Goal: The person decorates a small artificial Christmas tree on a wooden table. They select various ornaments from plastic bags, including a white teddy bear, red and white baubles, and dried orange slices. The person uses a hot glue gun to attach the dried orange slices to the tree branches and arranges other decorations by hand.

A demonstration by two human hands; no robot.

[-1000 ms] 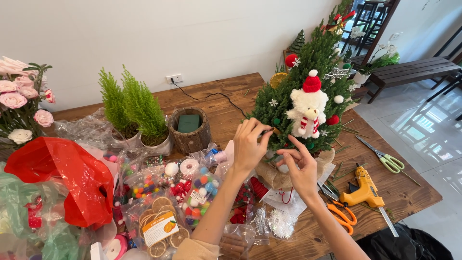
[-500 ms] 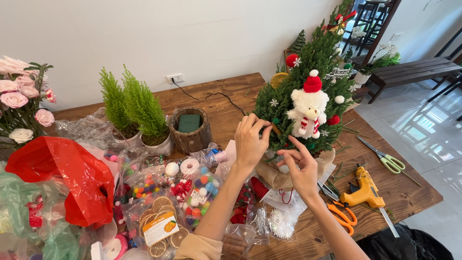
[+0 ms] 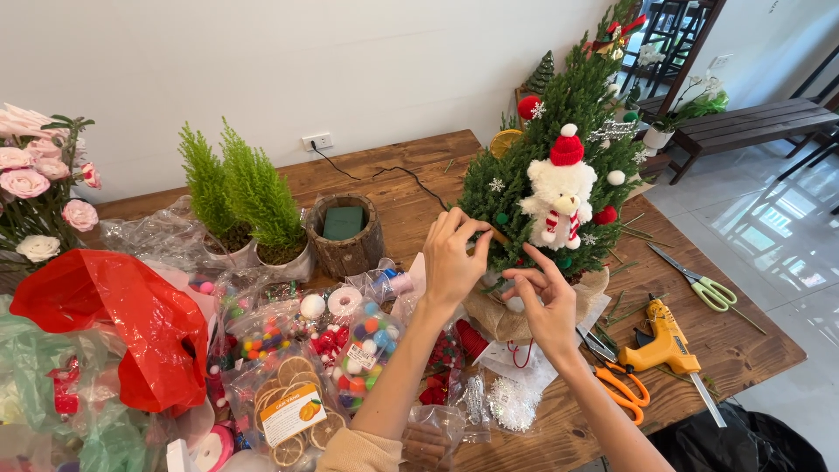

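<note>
A small decorated Christmas tree (image 3: pixel 524 175) stands on the wooden table (image 3: pixel 393 175), its base wrapped in burlap (image 3: pixel 498 319). A white teddy bear (image 3: pixel 558 203) with a red hat hangs on its front, among red, white and green balls. My left hand (image 3: pixel 453 262) pinches something small and thin against the lower left branches. My right hand (image 3: pixel 546 301) is just below the tree's bottom branches, fingers bent, fingertips at the foliage. What either hand holds is too small to tell.
Bags of pom-poms and dried orange slices (image 3: pixel 297 411) lie left of my arms. A red plastic bag (image 3: pixel 114 323), two small conifers (image 3: pixel 240 197) and a bark pot (image 3: pixel 345 232) stand behind. A yellow glue gun (image 3: pixel 664 341), orange scissors (image 3: pixel 616 380) and green scissors (image 3: pixel 708 288) lie at right.
Both hands stay at the tree's lower left branches. My left hand's fingers have shifted slightly against the foliage; nothing else moved.
</note>
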